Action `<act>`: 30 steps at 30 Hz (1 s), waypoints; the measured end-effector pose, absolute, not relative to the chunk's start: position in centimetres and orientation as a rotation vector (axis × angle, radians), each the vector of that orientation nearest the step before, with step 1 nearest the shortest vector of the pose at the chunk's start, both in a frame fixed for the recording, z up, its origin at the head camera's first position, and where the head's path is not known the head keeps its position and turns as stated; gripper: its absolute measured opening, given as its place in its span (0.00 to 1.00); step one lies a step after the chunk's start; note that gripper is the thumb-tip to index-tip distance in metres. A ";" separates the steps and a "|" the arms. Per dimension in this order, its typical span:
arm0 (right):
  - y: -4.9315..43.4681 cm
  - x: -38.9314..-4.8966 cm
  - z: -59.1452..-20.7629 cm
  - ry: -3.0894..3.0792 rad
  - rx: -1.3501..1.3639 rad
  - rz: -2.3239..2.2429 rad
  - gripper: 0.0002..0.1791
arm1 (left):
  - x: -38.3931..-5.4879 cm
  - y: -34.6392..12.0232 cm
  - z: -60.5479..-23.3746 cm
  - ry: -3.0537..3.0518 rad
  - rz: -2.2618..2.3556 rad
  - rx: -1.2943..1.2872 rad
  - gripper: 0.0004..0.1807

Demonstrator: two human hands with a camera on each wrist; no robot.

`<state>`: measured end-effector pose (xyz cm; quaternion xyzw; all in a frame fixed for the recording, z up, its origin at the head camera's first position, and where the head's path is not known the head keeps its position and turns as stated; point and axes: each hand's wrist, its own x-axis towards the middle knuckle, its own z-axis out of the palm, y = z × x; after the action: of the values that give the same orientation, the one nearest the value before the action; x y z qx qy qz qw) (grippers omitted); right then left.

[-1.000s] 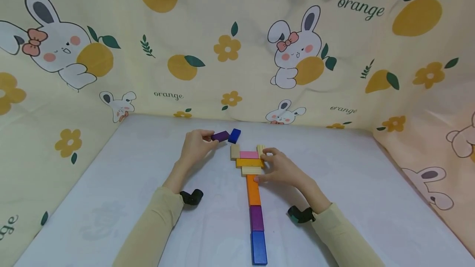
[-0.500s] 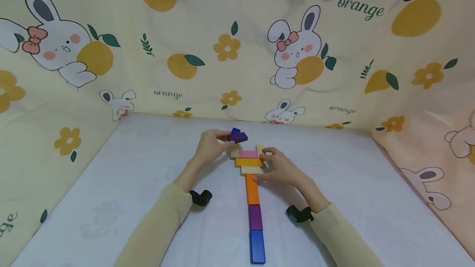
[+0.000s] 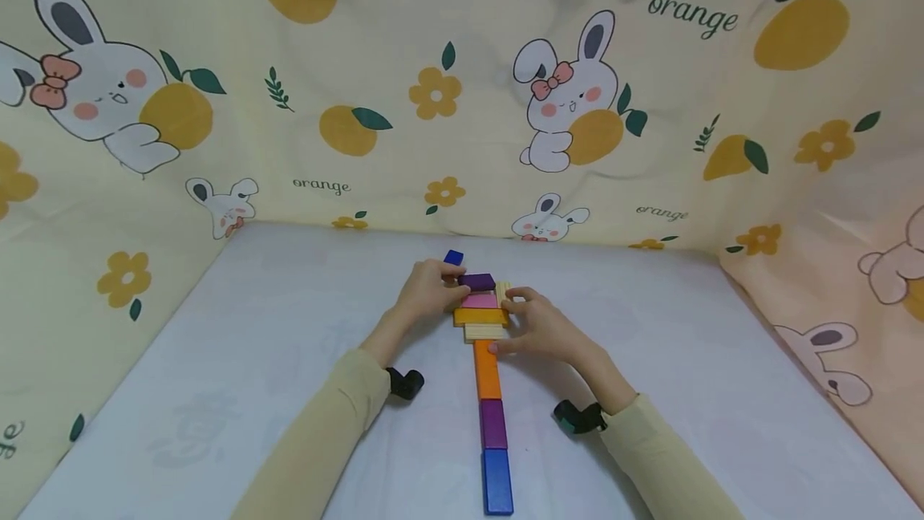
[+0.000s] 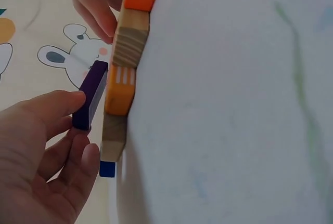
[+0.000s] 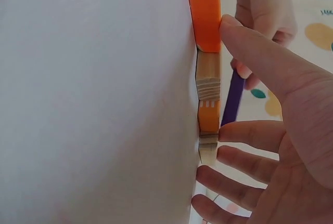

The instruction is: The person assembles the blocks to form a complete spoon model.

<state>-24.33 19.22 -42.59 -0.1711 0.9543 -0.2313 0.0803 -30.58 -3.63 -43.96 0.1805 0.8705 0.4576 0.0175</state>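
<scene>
My left hand [image 3: 426, 292] pinches a purple wooden block [image 3: 476, 282] between thumb and fingers, just above the far end of a row of blocks. In the left wrist view that purple block [image 4: 92, 96] is tilted and off the table. Below it lie a pink block [image 3: 479, 302], a yellow block [image 3: 480, 317] and a plain wood block [image 3: 485, 332]. My right hand [image 3: 545, 329] rests along the right side, thumb at the orange block [image 3: 487, 370], fingertips by an end-on plain block [image 3: 503, 293]. My left hand hides the matching plain block on the left in the head view.
The row runs toward me through another purple block [image 3: 494, 424] and a blue block [image 3: 498, 481]. A loose blue block [image 3: 453, 257] lies behind my left hand. White cloth [image 3: 650, 327] covers the table, and a printed curtain [image 3: 404, 38] stands at the back and sides.
My left hand has carried the purple block rightward and slightly nearer, from beside the loose blue block to over the pink block. My right hand has stayed at the row.
</scene>
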 end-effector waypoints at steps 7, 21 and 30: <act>19.0 -24.3 -42.4 2.852 -0.480 -0.694 0.49 | -31.1 -3.6 -44.2 2.720 1.347 0.586 0.21; 19.1 -24.2 -42.9 2.867 -0.499 -0.671 0.50 | -31.1 -3.0 -44.0 2.738 1.228 0.602 0.20; 19.0 -24.1 -42.7 2.869 -0.480 -0.670 0.50 | -30.8 -2.8 -43.8 2.820 1.220 0.605 0.16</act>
<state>-24.14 18.98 -42.69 -0.1602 0.9582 -0.2238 0.0783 -30.79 -2.77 -43.83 0.1931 0.9004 0.3898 0.0052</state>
